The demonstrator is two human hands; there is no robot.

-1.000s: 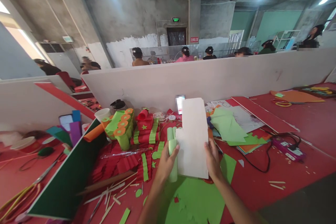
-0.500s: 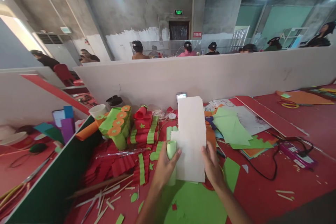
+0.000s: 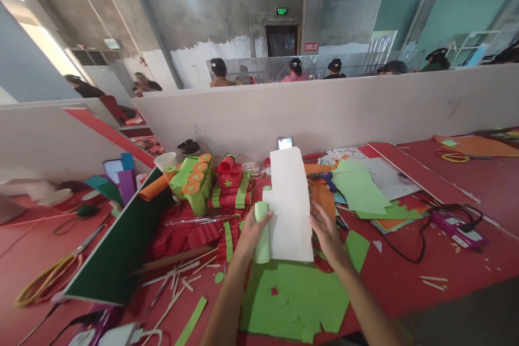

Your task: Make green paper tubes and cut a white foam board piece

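My left hand [image 3: 252, 231] is wrapped round a pale green paper roll [image 3: 262, 240], its thumb reaching toward a white sheet [image 3: 290, 205]. The sheet stands tall between my hands, with a notch in its upper left side. At the sheet's right edge, my right hand [image 3: 325, 232] grips with thumb and fingers; some fingertips are hidden. Below lies a large green paper sheet [image 3: 300, 297] with a ragged front edge. To the left of my hands are red paper rolls with green bands [image 3: 231, 199] and a green paper piece with orange star-marked tops [image 3: 197, 178].
A dark green board [image 3: 121, 259] stands upright on the left. Wooden sticks [image 3: 178, 281] lie in front of it. On the right are pale green papers [image 3: 359, 186], a blue glue gun [image 3: 324, 178] and a purple power strip [image 3: 458, 230] with black cable. A white partition [image 3: 344, 108] runs behind.
The view has shifted, showing more of the table's left front. The white sheet and pale green roll are slightly lower and nearer, still between my hands.
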